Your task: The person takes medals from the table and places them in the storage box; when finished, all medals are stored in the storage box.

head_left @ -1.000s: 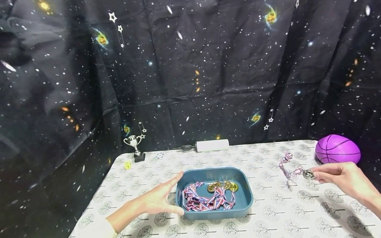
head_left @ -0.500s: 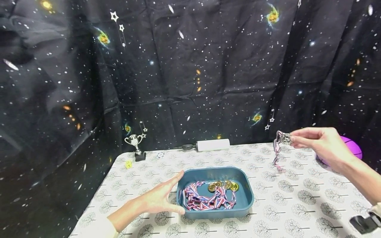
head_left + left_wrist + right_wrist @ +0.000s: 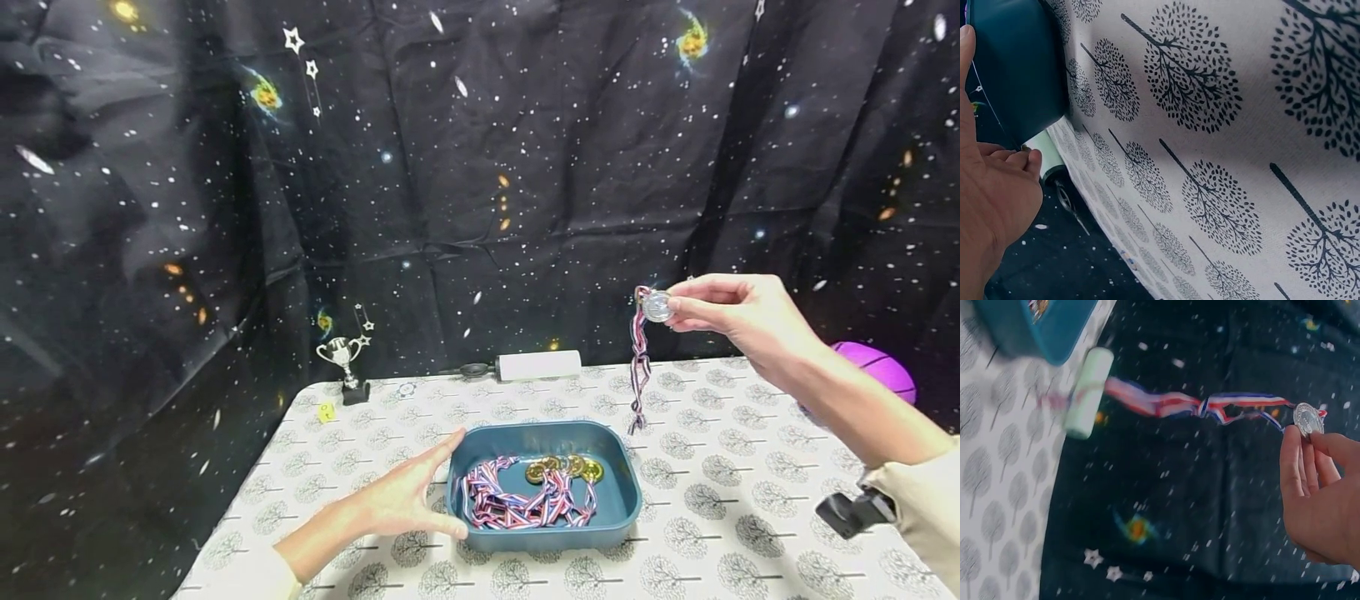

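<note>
My right hand (image 3: 750, 321) pinches a silver medal (image 3: 657, 306) between thumb and fingers, raised above the table toward the back. Its red, white and blue ribbon (image 3: 639, 358) dangles below; the right wrist view shows the same medal (image 3: 1307, 420) at the fingertips. At the left end of a blue rectangular bin (image 3: 555, 542) rests my left hand (image 3: 401, 496), fingers and thumb spread straight across the near and far corners. Inside the bin, several gold medals (image 3: 591, 471) lie at the back right, with striped ribbons (image 3: 510, 504) heaped along the front and left.
A small silver trophy cup (image 3: 341, 354) on a black base stands at the table's back left, with a yellow tag (image 3: 326, 412) before it. A white cylinder (image 3: 538, 366) lies along the back edge. A purple ball (image 3: 877, 371) sits behind my right forearm.
My right hand has lifted the silver medal off the right side of the table and carried it up and left, so its ribbon hangs free. My left hand stays at the bin.
</note>
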### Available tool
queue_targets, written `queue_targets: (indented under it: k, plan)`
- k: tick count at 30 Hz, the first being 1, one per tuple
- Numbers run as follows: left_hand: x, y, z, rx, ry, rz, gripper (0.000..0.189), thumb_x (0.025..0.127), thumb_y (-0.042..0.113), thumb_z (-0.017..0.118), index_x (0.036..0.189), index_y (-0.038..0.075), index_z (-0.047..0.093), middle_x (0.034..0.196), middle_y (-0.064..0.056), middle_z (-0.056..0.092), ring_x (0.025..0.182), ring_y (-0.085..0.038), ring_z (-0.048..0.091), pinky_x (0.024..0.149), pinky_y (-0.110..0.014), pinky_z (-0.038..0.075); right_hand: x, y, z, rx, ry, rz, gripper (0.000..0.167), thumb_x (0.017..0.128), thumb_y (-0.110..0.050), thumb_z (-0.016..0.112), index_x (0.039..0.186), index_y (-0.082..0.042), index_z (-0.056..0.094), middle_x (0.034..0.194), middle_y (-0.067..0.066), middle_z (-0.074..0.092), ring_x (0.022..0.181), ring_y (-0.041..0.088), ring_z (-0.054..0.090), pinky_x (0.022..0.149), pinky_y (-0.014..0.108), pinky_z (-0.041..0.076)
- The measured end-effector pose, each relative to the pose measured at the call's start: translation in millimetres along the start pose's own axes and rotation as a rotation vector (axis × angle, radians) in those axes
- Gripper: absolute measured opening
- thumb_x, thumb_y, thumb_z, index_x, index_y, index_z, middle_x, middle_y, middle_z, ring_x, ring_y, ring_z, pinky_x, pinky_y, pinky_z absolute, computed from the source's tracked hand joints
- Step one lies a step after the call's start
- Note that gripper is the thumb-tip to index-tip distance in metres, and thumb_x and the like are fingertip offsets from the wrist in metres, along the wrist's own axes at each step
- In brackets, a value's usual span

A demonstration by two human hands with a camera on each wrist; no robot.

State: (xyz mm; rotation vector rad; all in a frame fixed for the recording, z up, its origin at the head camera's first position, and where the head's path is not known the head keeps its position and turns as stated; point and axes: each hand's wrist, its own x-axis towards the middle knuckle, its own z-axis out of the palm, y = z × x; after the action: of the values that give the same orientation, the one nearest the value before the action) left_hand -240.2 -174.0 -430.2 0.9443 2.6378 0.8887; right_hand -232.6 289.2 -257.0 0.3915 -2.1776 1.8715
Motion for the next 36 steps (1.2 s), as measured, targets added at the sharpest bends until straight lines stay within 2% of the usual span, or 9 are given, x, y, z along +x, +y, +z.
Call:
queue_targets:
  k: [2, 11, 17, 24, 31, 36]
  plan:
    - [0.0, -0.7, 0.5, 0.000, 0.008, 0.001, 0.132, 0.073, 0.060, 0.093, 0.172, 0.019, 0.016, 0.176, -0.010, 0.021, 0.159, -0.033, 0.025, 0.126, -0.060, 0.024, 2.8, -5.9, 9.3, 0.050, -0.029, -0.019, 0.015, 0.094, -0.002, 0.080, 0.110, -0.001, 0.081, 0.096, 0.004, 0.082, 0.082, 0.018, 0.079, 0.086, 0.022, 0.062]
    - [0.3, -1.3, 1.9, -0.004, 0.034, 0.012, 0.133, 0.071, 0.061, 0.094, 0.172, 0.019, 0.017, 0.175, -0.011, 0.023, 0.158, -0.034, 0.028, 0.125, -0.062, 0.026, 13.1, -33.6, 50.1, 0.096, -0.110, -0.078, 0.015, 0.093, 0.000, 0.080, 0.108, 0.003, 0.080, 0.094, 0.010, 0.081, 0.080, 0.019, 0.079, 0.081, 0.029, 0.065]
    - [-0.4, -1.8, 2.2, -0.004, 0.037, 0.010, 0.133, 0.071, 0.061, 0.094, 0.172, 0.019, 0.018, 0.174, -0.014, 0.025, 0.157, -0.035, 0.029, 0.124, -0.063, 0.027, 17.0, -43.8, 79.0, 0.061, -0.128, -0.066, 0.020, 0.094, -0.002, 0.079, 0.112, 0.008, 0.077, 0.094, 0.009, 0.081, 0.080, 0.020, 0.078, 0.082, 0.033, 0.065]
    - [0.5, -3.2, 2.0, 0.005, 0.045, 0.016, 0.133, 0.071, 0.062, 0.093, 0.172, 0.021, 0.018, 0.174, -0.011, 0.024, 0.157, -0.035, 0.030, 0.124, -0.062, 0.028, 19.9, -29.5, 112.4, -0.004, -0.156, -0.020, 0.026, 0.096, -0.002, 0.077, 0.115, 0.014, 0.073, 0.093, 0.009, 0.081, 0.081, 0.020, 0.078, 0.082, 0.033, 0.066]
    - [0.9, -2.6, 1.9, 0.006, 0.045, 0.010, 0.133, 0.070, 0.062, 0.094, 0.172, 0.022, 0.018, 0.174, -0.011, 0.026, 0.156, -0.034, 0.031, 0.124, -0.061, 0.028, 24.2, -9.3, 145.8, -0.035, -0.168, -0.014, 0.020, 0.095, 0.001, 0.076, 0.111, 0.013, 0.075, 0.096, 0.020, 0.079, 0.080, 0.023, 0.078, 0.079, 0.036, 0.066]
    - [0.6, -3.3, 2.4, 0.008, 0.045, 0.003, 0.132, 0.071, 0.061, 0.093, 0.172, 0.023, 0.018, 0.174, -0.011, 0.026, 0.157, -0.034, 0.030, 0.124, -0.061, 0.028, 24.2, -1.2, 172.1, -0.108, -0.145, 0.014, 0.015, 0.095, -0.002, 0.078, 0.108, 0.005, 0.079, 0.094, 0.015, 0.080, 0.078, 0.021, 0.078, 0.082, 0.039, 0.066]
